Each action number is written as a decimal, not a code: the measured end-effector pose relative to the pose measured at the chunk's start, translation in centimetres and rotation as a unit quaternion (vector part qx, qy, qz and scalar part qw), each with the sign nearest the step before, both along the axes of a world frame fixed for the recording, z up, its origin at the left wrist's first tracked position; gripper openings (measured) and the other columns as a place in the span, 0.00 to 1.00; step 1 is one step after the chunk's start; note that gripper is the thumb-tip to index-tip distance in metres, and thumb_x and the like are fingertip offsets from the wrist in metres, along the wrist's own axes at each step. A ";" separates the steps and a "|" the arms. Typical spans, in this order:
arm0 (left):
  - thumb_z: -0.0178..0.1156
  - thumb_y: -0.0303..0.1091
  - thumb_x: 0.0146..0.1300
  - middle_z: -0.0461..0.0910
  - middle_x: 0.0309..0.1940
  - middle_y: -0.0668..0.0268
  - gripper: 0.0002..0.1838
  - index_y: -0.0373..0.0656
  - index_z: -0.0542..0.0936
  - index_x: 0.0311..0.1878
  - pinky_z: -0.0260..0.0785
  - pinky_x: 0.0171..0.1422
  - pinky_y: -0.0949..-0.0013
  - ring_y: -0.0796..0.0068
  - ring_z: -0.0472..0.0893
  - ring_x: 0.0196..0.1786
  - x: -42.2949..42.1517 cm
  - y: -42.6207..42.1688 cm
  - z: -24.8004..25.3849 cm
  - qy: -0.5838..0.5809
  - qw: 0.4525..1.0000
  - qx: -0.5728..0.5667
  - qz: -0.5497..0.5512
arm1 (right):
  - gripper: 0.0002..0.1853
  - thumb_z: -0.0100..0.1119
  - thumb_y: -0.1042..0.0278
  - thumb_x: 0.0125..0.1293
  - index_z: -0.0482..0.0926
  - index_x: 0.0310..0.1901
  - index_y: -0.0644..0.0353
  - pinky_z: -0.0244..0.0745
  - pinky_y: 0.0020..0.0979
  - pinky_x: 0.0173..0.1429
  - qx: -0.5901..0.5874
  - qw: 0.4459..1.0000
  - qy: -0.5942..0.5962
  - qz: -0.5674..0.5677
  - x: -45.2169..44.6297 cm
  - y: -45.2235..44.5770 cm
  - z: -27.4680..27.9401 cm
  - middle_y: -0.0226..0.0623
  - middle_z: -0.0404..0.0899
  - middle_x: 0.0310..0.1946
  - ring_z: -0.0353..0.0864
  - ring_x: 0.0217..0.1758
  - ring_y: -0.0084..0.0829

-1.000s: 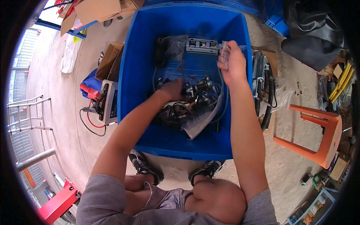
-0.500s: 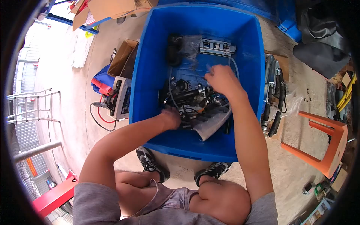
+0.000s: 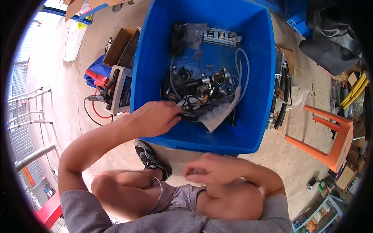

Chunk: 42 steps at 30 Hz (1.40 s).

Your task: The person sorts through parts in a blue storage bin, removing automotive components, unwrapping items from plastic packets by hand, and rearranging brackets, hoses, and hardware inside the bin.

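Note:
A large blue bin (image 3: pixel 202 143) stands in front of me. In it lie black and metal parts (image 3: pixel 213 77), cables, a clear plastic bag (image 3: pixel 217 115), a looped clear tube (image 3: pixel 248 72) and a silver metal bracket (image 3: pixel 222 37). My left hand (image 3: pixel 157 117) is over the bin's near left rim, fingers curled beside the pile; what they hold, if anything, is hidden. Outside the bin, over my lap, my right hand (image 3: pixel 204 169) is closed around something small and greyish that I cannot make out.
Left of the bin are a charger-like device (image 3: pixel 119 89) and an open cardboard box (image 3: pixel 120 46). Metal and black parts (image 3: pixel 283 89) lie on cardboard to its right. Farther right are an orange stool (image 3: pixel 338 143), black sheeting (image 3: pixel 330 50) and yellow tubes (image 3: pixel 355 91).
My right hand has come out of the bin and down toward my lap. My left hand has moved from the pile to the near left rim. The view has shifted.

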<state>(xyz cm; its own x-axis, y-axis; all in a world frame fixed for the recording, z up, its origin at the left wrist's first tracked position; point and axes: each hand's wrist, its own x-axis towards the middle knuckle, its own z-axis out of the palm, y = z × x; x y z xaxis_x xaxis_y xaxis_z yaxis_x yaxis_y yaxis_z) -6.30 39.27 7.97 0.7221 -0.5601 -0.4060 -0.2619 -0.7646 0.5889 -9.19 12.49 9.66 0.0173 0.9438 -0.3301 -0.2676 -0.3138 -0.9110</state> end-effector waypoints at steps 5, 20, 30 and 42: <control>0.66 0.44 0.69 0.81 0.43 0.61 0.18 0.43 0.83 0.54 0.76 0.47 0.57 0.56 0.82 0.45 -5.5 -1.4 1.9 -0.101 0.988 -0.075 -0.093 | 0.16 0.53 0.53 0.80 0.77 0.56 0.56 0.75 0.40 0.52 -0.132 0.987 0.087 0.043 -8.3 2.1 -15.7 0.37 0.82 0.45 0.80 0.45 0.34; 0.69 0.37 0.55 0.80 0.43 0.71 0.27 0.52 0.85 0.62 0.68 0.42 0.64 0.72 0.78 0.40 -2.3 -1.6 -1.7 -0.417 0.905 -0.044 -0.077 | 0.25 0.47 0.44 0.81 0.79 0.64 0.54 0.76 0.43 0.67 -0.219 0.951 -0.196 -0.098 1.8 3.2 -15.8 0.47 0.83 0.59 0.83 0.58 0.43; 0.72 0.41 0.60 0.83 0.47 0.71 0.23 0.54 0.86 0.59 0.69 0.47 0.61 0.65 0.79 0.44 4.3 0.1 -2.1 -0.435 0.899 -0.027 0.040 | 0.28 0.65 0.53 0.70 0.76 0.65 0.62 0.80 0.45 0.56 -0.217 0.941 -0.141 -0.217 -1.9 1.0 -21.5 0.50 0.87 0.49 0.86 0.53 0.46; 0.73 0.47 0.59 0.81 0.55 0.60 0.26 0.47 0.81 0.58 0.73 0.54 0.52 0.53 0.80 0.53 -3.7 -0.2 -5.9 -0.257 0.959 -0.082 -0.087 | 0.33 0.65 0.59 0.65 0.69 0.71 0.57 0.79 0.55 0.55 -0.251 0.870 -0.367 -0.211 -5.8 0.2 -21.5 0.60 0.84 0.49 0.85 0.52 0.58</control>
<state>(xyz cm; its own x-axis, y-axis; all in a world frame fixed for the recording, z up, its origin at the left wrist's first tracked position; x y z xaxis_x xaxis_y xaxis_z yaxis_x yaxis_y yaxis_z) -10.03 39.10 2.11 0.6937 -0.7156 0.0822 -0.6645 -0.5918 0.4563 -15.01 12.70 -11.89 0.7084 0.5417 -0.4525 0.1408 -0.7366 -0.6615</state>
